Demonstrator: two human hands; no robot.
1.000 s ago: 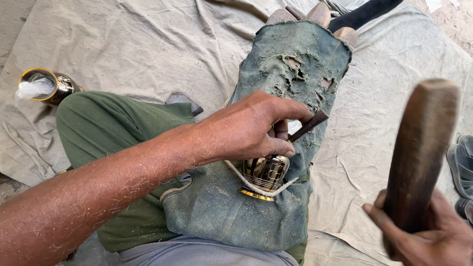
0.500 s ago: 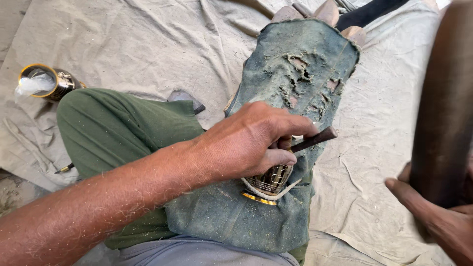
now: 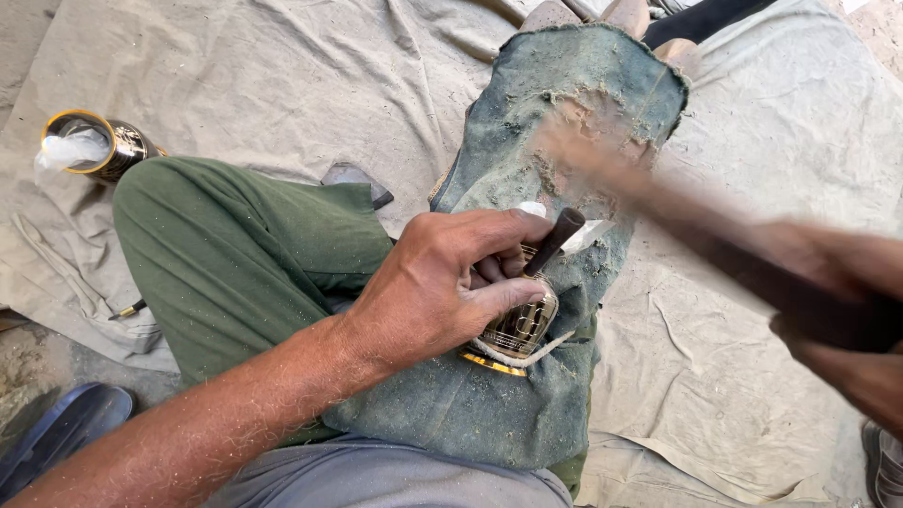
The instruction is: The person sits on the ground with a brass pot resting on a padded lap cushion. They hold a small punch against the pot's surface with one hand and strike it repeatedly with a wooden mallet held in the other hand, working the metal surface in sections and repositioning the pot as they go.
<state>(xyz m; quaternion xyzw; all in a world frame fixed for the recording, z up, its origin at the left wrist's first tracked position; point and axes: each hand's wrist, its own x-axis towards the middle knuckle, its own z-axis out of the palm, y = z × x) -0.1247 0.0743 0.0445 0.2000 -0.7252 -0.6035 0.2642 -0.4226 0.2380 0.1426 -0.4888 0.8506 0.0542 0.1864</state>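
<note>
My left hand [image 3: 442, 282] grips a dark chisel-like tool [image 3: 555, 240], its tip set on a round brass piece [image 3: 519, 329] with an engraved pattern. The brass piece rests on a worn blue-green cloth [image 3: 527, 414] draped over my leg. My right hand [image 3: 847, 348] holds a wooden mallet [image 3: 715, 245], which is blurred with motion and slants across toward the top of the tool. A white cord loops under the brass piece.
My other leg in green trousers [image 3: 245, 254] is bent at the left. A brass cup [image 3: 94, 146] with white plastic in it lies at the far left on the beige ground sheet [image 3: 282, 85]. A dark sandal [image 3: 56, 433] sits at the bottom left.
The mallet was raised at the right a second ago. It has swung down and to the left toward the tool's head. My left hand has kept its hold on the tool.
</note>
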